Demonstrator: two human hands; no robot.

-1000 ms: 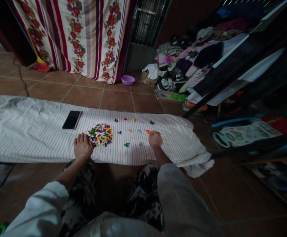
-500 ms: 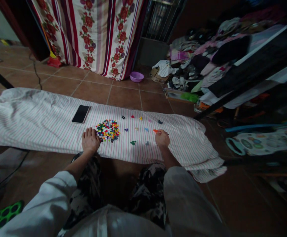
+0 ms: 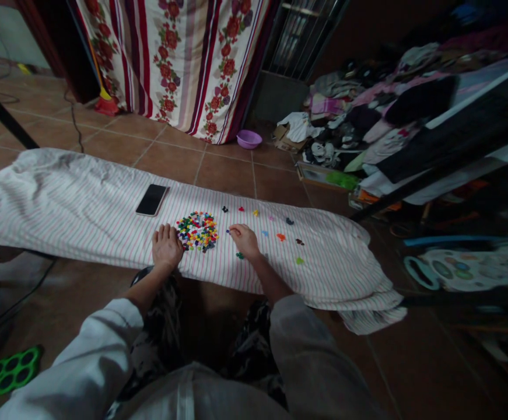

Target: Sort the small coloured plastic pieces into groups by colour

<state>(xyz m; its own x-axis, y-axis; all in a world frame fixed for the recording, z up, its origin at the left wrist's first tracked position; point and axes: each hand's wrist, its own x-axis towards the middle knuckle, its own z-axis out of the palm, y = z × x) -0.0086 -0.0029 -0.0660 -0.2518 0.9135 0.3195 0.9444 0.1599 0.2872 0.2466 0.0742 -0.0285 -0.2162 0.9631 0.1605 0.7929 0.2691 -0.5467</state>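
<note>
A round pile of small multicoloured pieces (image 3: 198,231), perhaps beads, lies on the striped cloth (image 3: 105,227). My left hand (image 3: 167,247) rests flat at the pile's left edge, fingers stretched out. Right of the pile, my right hand (image 3: 245,240) hovers with its fingers together; whatever is between the tips, if anything, is hidden. It partly covers a dark blue group and the green group (image 3: 240,255). Farther right lie small colour groups: orange pieces (image 3: 281,237), light blue pieces (image 3: 265,233), brown pieces (image 3: 300,241) and lime pieces (image 3: 300,261). Red pieces (image 3: 241,209) and yellow pieces (image 3: 256,213) lie behind.
A phone (image 3: 151,200) lies on the cloth behind my left hand. Beyond the cloth are a purple basin (image 3: 249,139), a floral curtain (image 3: 184,64) and a heap of clothes (image 3: 367,111). A green tray-like thing (image 3: 9,373) is at lower left.
My right hand has moved left from the orange group toward the pile, uncovering the orange, brown and lime groups. My left hand stays by the pile. The view has shifted slightly.
</note>
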